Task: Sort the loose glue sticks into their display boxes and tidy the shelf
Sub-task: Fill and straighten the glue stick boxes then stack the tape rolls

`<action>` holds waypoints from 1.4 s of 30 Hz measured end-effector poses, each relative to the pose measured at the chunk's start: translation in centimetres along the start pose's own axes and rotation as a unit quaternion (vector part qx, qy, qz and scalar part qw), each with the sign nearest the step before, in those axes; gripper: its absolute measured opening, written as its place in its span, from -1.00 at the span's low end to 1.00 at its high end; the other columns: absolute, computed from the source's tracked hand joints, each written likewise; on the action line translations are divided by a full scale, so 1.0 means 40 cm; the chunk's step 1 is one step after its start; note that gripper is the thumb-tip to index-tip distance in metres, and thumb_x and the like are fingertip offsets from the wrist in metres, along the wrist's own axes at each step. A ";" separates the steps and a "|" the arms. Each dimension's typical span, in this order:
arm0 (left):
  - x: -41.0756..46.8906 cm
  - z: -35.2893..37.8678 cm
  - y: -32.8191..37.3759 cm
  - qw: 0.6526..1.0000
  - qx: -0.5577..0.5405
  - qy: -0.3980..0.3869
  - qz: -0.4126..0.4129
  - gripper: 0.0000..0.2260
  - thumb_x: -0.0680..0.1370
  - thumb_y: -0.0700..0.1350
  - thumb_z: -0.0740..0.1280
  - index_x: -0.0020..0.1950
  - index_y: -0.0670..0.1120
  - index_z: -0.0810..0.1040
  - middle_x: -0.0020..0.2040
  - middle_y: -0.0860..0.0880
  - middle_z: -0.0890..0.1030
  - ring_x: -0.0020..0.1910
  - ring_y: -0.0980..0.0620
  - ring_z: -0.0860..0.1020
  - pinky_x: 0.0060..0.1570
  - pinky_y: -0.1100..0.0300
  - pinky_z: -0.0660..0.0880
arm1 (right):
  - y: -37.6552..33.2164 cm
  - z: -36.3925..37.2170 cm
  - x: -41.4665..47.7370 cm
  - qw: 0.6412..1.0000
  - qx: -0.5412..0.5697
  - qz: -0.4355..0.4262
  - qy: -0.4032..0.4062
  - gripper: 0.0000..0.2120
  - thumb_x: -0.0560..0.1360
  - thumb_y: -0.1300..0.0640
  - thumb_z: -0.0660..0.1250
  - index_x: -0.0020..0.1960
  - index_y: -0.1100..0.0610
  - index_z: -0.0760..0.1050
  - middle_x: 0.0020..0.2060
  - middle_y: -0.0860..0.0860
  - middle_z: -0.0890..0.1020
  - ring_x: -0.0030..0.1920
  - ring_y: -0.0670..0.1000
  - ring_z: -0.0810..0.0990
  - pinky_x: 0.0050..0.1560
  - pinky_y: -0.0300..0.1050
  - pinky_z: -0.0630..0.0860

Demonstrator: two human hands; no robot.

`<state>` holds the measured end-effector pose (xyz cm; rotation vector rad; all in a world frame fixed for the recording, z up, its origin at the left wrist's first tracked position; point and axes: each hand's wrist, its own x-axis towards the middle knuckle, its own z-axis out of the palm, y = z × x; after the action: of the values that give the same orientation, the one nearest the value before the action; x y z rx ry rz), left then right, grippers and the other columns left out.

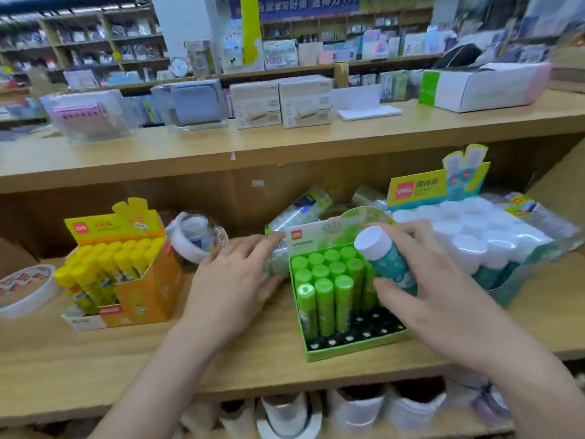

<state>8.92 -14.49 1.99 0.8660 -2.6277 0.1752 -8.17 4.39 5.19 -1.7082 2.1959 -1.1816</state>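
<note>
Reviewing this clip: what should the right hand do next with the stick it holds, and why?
Probably carry the teal white-capped stick in the right hand rightward to the white-capped pack: it hovers over the green box, whose sticks all have green caps, so it likely does not belong there.

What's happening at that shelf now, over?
Right hand holds teal glue stick over green box. Left hand grips wrapped pack beside it. Front slots empty.
</note>
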 end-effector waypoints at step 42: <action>0.010 -0.011 0.444 0.905 -0.399 0.149 0.010 -0.25 0.38 -0.16 0.52 0.40 0.31 0.26 -0.08 0.16 0.61 -0.08 0.13 0.61 -0.04 0.15 0.58 | 0.096 -0.245 0.030 0.984 0.052 -0.167 -0.020 -0.64 0.43 0.22 0.47 0.17 -0.07 0.58 -0.01 -0.21 0.62 0.01 -0.18 0.60 -0.05 -0.15 0.58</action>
<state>-1.80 -0.34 2.47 0.4646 -2.1074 -0.6685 -16.73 8.46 9.94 -2.0902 1.8366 -1.2918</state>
